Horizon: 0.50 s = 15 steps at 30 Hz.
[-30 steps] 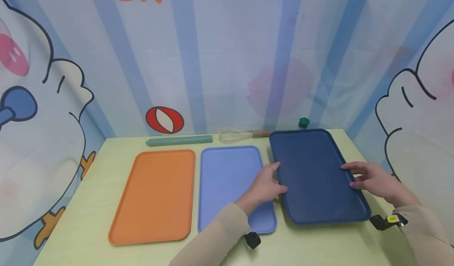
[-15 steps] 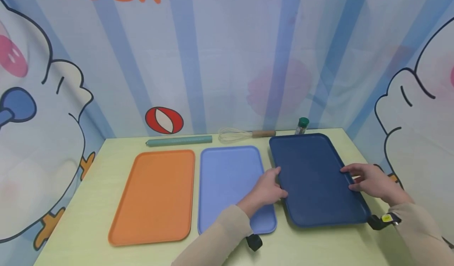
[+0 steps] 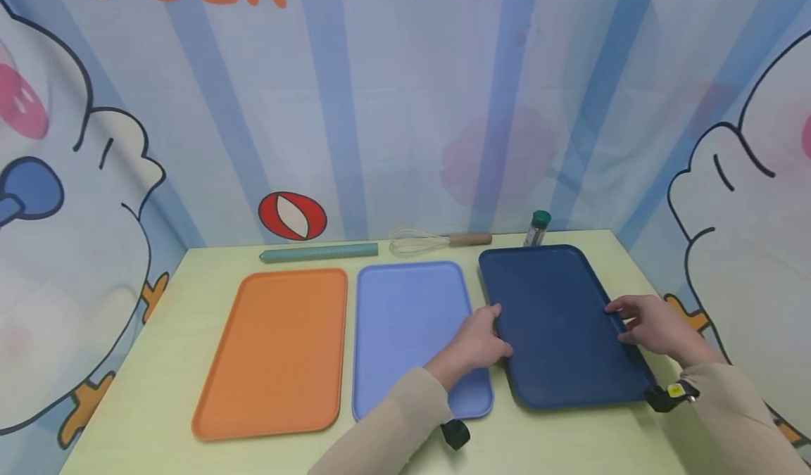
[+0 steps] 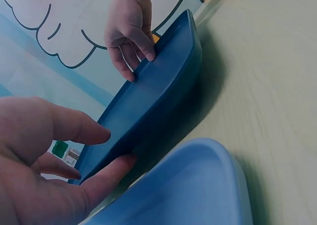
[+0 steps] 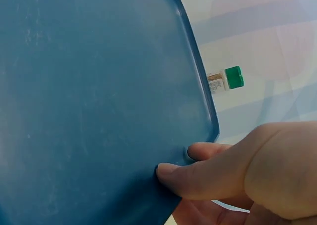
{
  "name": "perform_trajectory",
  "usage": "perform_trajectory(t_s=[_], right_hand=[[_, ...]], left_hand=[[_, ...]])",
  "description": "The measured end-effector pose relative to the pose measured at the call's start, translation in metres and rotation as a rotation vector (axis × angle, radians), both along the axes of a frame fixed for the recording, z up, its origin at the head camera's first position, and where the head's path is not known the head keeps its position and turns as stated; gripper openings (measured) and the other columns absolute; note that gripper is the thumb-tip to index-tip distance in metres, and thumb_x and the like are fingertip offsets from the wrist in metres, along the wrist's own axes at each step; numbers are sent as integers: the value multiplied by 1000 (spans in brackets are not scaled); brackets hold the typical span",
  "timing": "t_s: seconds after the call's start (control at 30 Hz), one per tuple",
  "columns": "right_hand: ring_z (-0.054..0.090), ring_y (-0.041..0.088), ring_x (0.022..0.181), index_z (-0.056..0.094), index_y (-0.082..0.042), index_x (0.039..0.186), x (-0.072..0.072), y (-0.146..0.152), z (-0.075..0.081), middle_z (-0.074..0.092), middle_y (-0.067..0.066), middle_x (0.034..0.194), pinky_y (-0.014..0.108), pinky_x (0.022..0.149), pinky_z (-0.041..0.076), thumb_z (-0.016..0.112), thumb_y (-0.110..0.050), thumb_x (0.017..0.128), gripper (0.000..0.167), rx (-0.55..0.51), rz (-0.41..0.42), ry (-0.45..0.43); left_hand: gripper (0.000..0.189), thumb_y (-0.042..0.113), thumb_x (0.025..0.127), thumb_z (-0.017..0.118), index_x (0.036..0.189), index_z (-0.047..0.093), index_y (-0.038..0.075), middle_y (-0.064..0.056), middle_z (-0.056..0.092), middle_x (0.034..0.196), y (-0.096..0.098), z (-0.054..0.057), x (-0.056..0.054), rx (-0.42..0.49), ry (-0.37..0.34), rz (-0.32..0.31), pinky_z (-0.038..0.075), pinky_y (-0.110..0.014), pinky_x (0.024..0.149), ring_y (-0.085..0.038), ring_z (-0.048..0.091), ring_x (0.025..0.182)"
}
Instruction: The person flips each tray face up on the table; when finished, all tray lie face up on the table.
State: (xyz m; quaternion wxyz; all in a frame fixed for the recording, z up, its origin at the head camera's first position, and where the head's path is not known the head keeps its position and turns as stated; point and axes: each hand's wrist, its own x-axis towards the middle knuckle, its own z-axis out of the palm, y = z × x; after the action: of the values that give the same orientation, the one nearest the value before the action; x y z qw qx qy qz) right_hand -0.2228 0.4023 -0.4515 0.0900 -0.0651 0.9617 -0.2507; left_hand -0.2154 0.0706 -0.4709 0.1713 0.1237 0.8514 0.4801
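A dark blue rectangular tray [image 3: 560, 327] is held at the right of the table, between both hands. My left hand [image 3: 475, 338] grips its left edge, thumb and fingers on either side of the rim in the left wrist view. On the opposite edge, my right hand [image 3: 659, 327] pinches the rim, with the thumb over the inner face in the right wrist view. A shadow lies under the tray's near end [image 4: 190, 41], which appears slightly off the table. Beneath my left forearm is a light blue tray [image 3: 405, 320], lying flat.
An orange tray [image 3: 272, 352] lies at left. Along the back sit a teal rod [image 3: 319, 252], a whisk [image 3: 437, 241] with a wooden handle, and a small green-capped bottle [image 3: 537, 230] just behind the dark blue tray. A printed curtain [image 3: 405, 95] surrounds the table's back and sides.
Both hands have brought the dark blue tray down and slightly toward me. More of the green-capped bottle and the whisk handle now shows behind it. My right hand has shifted a little left.
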Motion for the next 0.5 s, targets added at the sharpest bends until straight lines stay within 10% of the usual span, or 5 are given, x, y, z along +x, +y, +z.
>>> perform_trajectory(t_s=[0.17,0.5], right_hand=[[68,52,103,67,10,123,-2,-2,-3,64,40,121,54,79,61,78,11,81,43,24,-1,6],[68,50,104,69,11,121,-1,-6,-7,66,38,117,50,76,62,76,12,79,42,37,-15,2]], left_hand=[[82,2,88,78,160,40,1,-11,39,167,1,0,-1,-30,13,1,41,-36,119,-24,36,154],[84,-7,83,76,160,41,0,-12,42,165,3,-2,-3,-51,11,-8,46,-32,113,-22,39,152]])
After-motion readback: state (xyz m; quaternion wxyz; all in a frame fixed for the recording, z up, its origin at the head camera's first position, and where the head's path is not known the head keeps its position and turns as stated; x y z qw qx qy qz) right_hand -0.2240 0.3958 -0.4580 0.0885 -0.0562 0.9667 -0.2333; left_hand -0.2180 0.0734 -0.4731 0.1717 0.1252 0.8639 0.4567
